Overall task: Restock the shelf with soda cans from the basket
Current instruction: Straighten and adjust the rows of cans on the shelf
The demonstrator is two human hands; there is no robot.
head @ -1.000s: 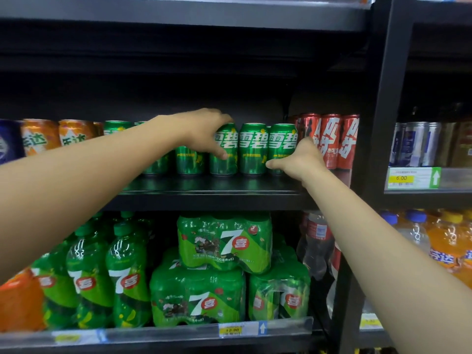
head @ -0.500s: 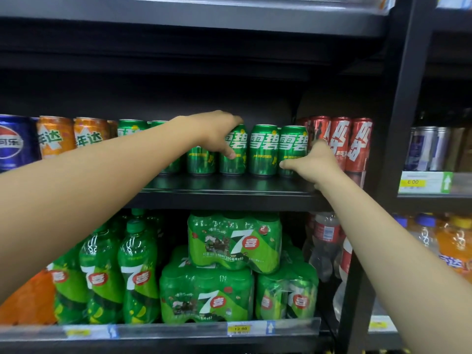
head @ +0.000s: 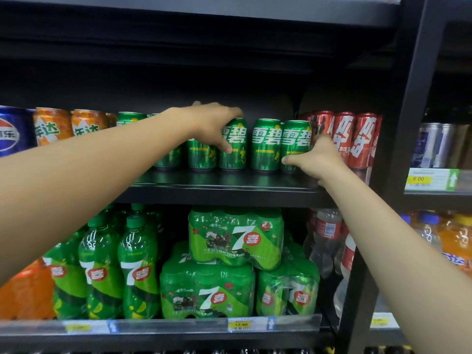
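**shelfwatcher:** So, where are the cans being held right now?

**aisle9:** Both hands are up on the black shelf (head: pixel 224 180). The left hand (head: pixel 209 123) is wrapped over the top of one green soda can (head: pixel 233 146), thumb pressed on its front, fingers curled behind. The right hand (head: pixel 316 159) is closed around the lower part of another green can (head: pixel 295 141), thumb across the front and fingers round the far side. Both cans are standing upright on the shelf. One more green can (head: pixel 265 145) is parked between the two hands, touched by neither as far as can be told.

**shelfwatcher:** And what's packed around them?

**aisle9:** Just right of the right hand, a row of red cans (head: pixel 357 139) is lined up, close enough that the fingers look squeezed in beside it. Left of the left hand, more green cans (head: pixel 201 157) are partly hidden by the wrist, then orange cans (head: pixel 51 126), then a blue can (head: pixel 10 131) at the edge. Below the hands, the next shelf is filled with green bottles (head: pixel 138 264) and shrink-wrapped green six-packs (head: pixel 235 236), one pack stacked on two others. Clear bottles with red labels (head: pixel 327 233) are seen under the right forearm. The basket isn't caught by the head camera.
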